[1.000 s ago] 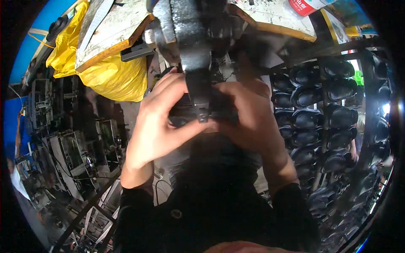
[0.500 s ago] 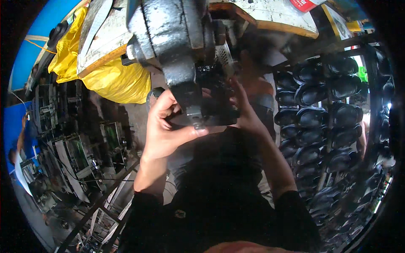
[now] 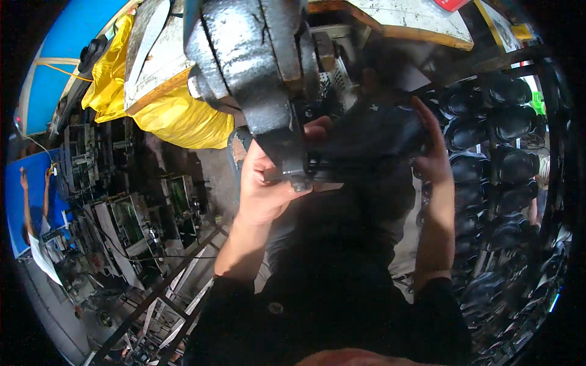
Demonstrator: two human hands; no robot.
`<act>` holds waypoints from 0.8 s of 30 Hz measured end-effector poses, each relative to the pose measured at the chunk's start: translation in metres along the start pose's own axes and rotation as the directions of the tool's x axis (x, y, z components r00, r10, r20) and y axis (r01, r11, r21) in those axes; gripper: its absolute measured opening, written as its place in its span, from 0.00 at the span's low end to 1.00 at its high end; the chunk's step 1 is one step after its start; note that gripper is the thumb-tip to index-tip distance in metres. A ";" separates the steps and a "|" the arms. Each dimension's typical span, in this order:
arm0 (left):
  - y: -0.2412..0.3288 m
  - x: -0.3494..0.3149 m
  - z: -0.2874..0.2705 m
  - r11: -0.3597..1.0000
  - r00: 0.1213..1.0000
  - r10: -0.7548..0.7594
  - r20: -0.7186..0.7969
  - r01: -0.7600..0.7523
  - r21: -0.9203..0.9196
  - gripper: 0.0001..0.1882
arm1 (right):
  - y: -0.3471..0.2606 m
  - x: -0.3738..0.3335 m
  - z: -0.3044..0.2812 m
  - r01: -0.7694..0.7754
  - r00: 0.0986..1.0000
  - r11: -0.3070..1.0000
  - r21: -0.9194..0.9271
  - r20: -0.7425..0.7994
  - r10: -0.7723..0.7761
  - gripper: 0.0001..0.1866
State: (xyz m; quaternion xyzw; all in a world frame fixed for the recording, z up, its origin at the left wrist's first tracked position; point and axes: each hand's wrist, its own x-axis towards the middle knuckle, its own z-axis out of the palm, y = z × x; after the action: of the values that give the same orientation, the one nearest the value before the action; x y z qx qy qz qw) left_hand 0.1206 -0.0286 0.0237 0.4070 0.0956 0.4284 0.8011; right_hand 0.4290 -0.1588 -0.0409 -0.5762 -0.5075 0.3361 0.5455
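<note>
A large worn metal machine head, shaped like a sewing machine's, hangs before me and narrows down to a small foot. Just beneath that foot, my left hand is closed on the near left edge of a dark, soft-looking piece, its thumb close to the foot. My right hand grips the far right side of the same piece, fingers bent over the edge. Shadow and blur hide what kind of piece it is. The machine covers part of my left fingers.
A white worktable with a wooden edge stands beyond, a yellow bag hanging below. Racks of black footwear line the right. Metal frames and machinery fill the left, where another person's arm shows.
My right hand has swung out to the right and the dark piece now extends that way from the machine. My left hand stays by the foot. The whole view has shifted slightly.
</note>
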 end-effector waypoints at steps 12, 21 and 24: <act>-0.002 -0.011 -0.010 0.978 0.976 -0.072 -0.204 0.029 -0.205 0.36 | -0.099 0.032 -0.021 0.112 0.991 0.906 -0.408 -0.023 -0.133 0.58; -0.001 -0.023 -0.035 0.931 0.963 -0.137 -0.232 0.045 -0.361 0.36 | -0.130 0.029 -0.011 0.113 0.992 0.922 -0.370 -0.011 -0.126 0.57; -0.004 -0.026 -0.041 0.923 0.952 -0.164 -0.259 0.056 -0.381 0.37 | -0.129 0.021 -0.003 0.090 0.994 0.955 -0.284 -0.041 -0.106 0.56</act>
State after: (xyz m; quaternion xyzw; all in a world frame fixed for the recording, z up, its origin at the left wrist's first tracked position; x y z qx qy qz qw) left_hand 0.0866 -0.0258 -0.0112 0.1771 0.1511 0.4469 0.8638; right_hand 0.4092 -0.1538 0.0882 -0.6310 -0.5627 0.2170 0.4879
